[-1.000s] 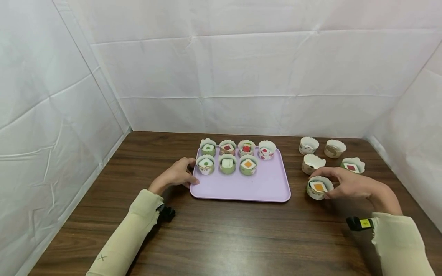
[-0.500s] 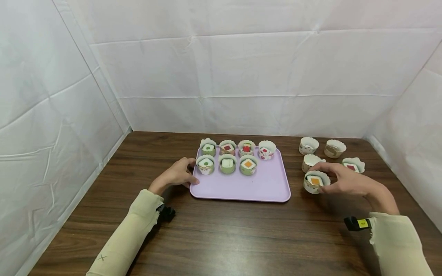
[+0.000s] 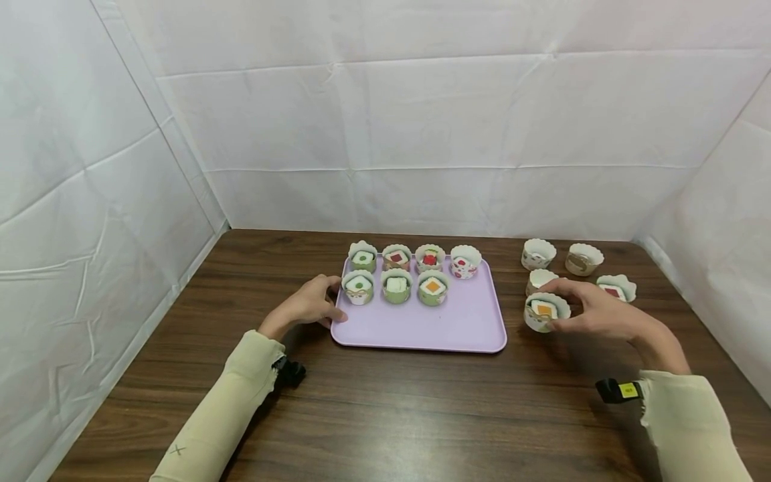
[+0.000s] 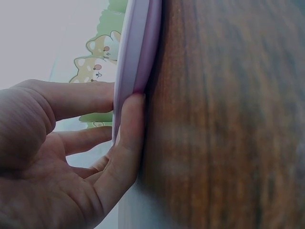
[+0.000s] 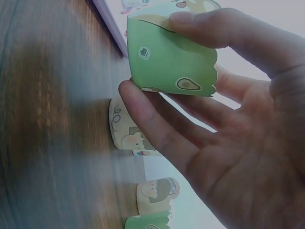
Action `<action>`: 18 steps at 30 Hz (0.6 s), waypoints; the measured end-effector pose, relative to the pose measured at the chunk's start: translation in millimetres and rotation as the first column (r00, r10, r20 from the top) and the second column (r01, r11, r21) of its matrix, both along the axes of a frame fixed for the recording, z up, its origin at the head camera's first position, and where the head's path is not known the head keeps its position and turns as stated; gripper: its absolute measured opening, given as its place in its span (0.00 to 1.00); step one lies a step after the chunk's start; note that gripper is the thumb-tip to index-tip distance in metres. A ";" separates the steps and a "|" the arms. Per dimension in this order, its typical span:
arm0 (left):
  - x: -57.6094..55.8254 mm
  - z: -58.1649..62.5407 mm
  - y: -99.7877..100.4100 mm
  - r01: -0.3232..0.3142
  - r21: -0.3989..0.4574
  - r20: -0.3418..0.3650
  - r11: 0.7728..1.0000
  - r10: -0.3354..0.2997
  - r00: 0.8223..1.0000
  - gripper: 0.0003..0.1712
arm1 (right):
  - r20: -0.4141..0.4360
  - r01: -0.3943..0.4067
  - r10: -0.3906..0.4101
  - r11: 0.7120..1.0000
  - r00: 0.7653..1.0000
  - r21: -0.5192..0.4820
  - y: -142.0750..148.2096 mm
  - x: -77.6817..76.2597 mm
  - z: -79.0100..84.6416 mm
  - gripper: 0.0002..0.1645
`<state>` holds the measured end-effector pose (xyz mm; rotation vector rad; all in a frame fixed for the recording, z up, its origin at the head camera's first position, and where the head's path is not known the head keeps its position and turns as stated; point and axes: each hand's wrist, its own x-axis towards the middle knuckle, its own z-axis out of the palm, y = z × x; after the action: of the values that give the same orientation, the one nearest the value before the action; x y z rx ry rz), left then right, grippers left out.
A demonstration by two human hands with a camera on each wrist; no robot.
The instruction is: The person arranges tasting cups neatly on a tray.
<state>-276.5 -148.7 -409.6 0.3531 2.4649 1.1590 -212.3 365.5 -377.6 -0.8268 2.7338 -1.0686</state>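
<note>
My left hand (image 3: 306,302) grips the left edge of a lilac tray (image 3: 415,336); in the left wrist view its fingers (image 4: 131,126) lie along the rim. My right hand (image 3: 602,311) holds a paper baking cup (image 3: 535,324) between thumb and fingers, just right of the tray. A white piece with an orange square (image 3: 545,309) sits inside that cup. Up close, the right wrist view has the held cup's side (image 5: 167,59) green with avocado prints. Two rows of filled baking cups stand on the tray, such as one with an orange-topped piece (image 3: 433,288) and one with red (image 3: 430,258).
Beyond my right hand are more baking cups: a white one (image 3: 539,254), a brown-patterned one (image 3: 584,260), a partly hidden one (image 3: 539,280) and one with a dark red square (image 3: 617,288). Behind the wooden table (image 3: 385,415) hang white sheets (image 3: 421,120).
My right hand has moved left and slightly away from me with the held baking cup, nearing the tray's right side. The left hand and the tray have stayed put.
</note>
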 end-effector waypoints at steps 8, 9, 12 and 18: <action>1.1 0.8 -0.4 0.001 -0.006 -0.002 1.000 -0.001 1.000 0.48 | 0.017 0.063 -0.063 0.998 0.998 0.016 -6.8 -0.2 2.6 0.26; 1.3 1.0 -0.4 0.001 -0.007 -0.004 1.000 -0.001 1.000 0.47 | 0.019 0.068 -0.068 0.998 0.998 0.013 -7.2 -0.4 3.0 0.26; 1.8 1.5 -0.4 0.004 -0.010 -0.015 1.000 -0.004 1.000 0.46 | 0.011 0.073 -0.073 0.997 0.997 0.009 -8.2 -1.2 3.3 0.26; 2.1 1.3 -0.1 0.004 -0.012 -0.019 1.000 -0.005 1.000 0.47 | -0.003 0.073 -0.073 0.997 0.997 0.012 -10.4 -3.6 1.1 0.26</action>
<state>-274.4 -148.8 -408.3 0.3676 2.4851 1.1432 -216.0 355.1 -376.5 -0.7327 2.7899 -1.0639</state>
